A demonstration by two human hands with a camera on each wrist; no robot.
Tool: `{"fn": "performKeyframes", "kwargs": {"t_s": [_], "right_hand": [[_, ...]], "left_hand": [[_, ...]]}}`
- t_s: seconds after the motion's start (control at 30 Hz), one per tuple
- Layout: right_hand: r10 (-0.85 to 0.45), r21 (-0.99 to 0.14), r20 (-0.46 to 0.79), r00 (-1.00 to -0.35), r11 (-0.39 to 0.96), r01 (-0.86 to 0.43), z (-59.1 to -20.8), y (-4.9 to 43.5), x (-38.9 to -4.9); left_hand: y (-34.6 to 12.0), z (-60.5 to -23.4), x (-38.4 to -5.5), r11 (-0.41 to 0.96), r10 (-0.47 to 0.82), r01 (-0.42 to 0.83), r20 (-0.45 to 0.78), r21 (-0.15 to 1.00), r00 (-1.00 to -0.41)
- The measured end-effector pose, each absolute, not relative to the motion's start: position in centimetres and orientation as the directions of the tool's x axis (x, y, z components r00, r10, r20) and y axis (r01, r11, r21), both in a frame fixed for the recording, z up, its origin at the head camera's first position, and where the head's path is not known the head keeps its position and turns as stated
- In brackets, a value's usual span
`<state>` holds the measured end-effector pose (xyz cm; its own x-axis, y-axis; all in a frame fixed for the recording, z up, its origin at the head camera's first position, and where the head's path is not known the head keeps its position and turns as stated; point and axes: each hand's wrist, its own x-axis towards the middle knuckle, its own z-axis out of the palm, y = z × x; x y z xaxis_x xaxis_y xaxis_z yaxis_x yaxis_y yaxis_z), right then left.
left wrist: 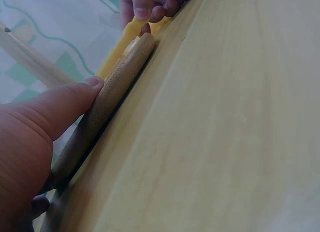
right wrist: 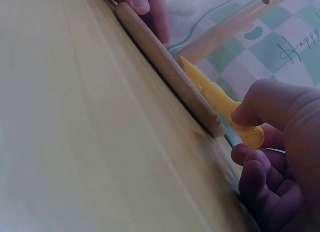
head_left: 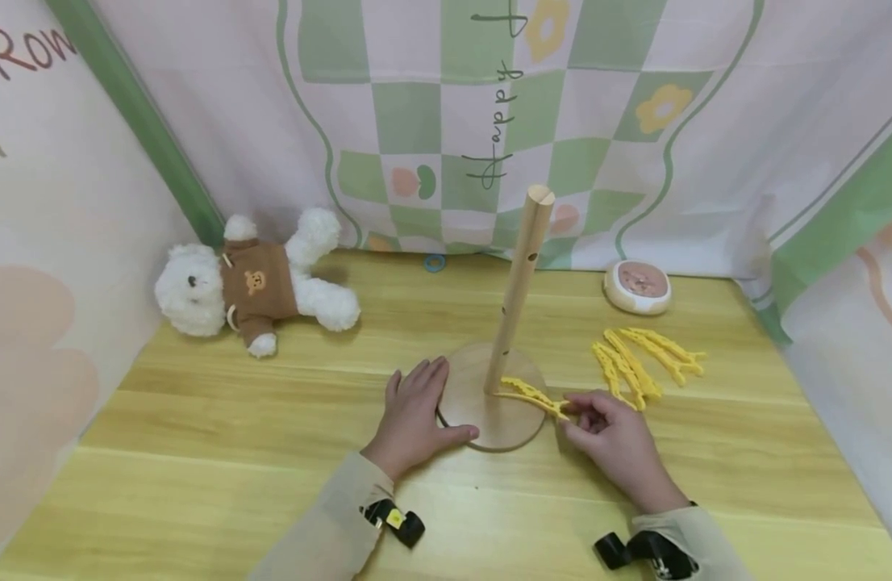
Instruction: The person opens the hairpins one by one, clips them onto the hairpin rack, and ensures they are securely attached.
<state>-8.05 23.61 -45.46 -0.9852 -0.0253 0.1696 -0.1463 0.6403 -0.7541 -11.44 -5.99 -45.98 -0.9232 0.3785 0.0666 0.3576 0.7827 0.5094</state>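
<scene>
A round wooden base (head_left: 460, 411) carries an upright wooden pole (head_left: 518, 282) with small dark holes along it. My left hand (head_left: 417, 424) rests at the base's left side, fingers extended and thumb on the rim, as the left wrist view shows. A long yellow plastic clip (head_left: 529, 393) is pinched at its forked end between thumb and fingers of my right hand (head_left: 613, 440). Its two long prongs stand apart over the base and reach the pole's foot; whether they touch the pole I cannot tell. Several more yellow clips (head_left: 623, 363) lie beyond my right hand.
A white plush dog (head_left: 257, 282) in a brown top lies at the back left. A small blue ring (head_left: 435, 263) and a white-and-pink rounded device (head_left: 638, 288) sit along the wooden table's (head_left: 221, 452) back edge, before a patterned curtain (head_left: 475, 121).
</scene>
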Motion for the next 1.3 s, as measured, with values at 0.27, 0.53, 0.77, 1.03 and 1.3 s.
{"fn": "performKeyframes", "kwargs": {"t_s": [0.27,0.53,0.77,1.03,1.3], "right_hand": [[-0.050,-0.745,0.252,-0.966,0.627,-0.227,-45.8,23.2,-8.3],[-0.064,-0.726,0.306,-0.950,0.630,-0.277,-46.3,23.0,-8.6],[-0.074,-0.711,0.317,-0.946,0.641,-0.288,-46.4,22.6,-8.8],[-0.088,-0.687,0.343,-0.935,0.656,-0.313,-46.2,21.8,-9.0],[-0.084,-0.680,0.341,-0.936,0.665,-0.307,-46.1,21.6,-9.1]], "left_hand": [[-6.1,-45.8,-11.4,0.782,0.374,0.351,0.062,0.516,-0.925],[-6.0,-46.0,-11.4,0.784,0.376,0.354,0.064,0.510,-0.924],[-6.1,-46.0,-11.4,0.779,0.379,0.356,0.065,0.516,-0.923],[-6.0,-46.0,-11.3,0.781,0.378,0.352,0.058,0.516,-0.924],[-6.1,-45.8,-11.4,0.777,0.381,0.355,0.061,0.520,-0.923]]}}
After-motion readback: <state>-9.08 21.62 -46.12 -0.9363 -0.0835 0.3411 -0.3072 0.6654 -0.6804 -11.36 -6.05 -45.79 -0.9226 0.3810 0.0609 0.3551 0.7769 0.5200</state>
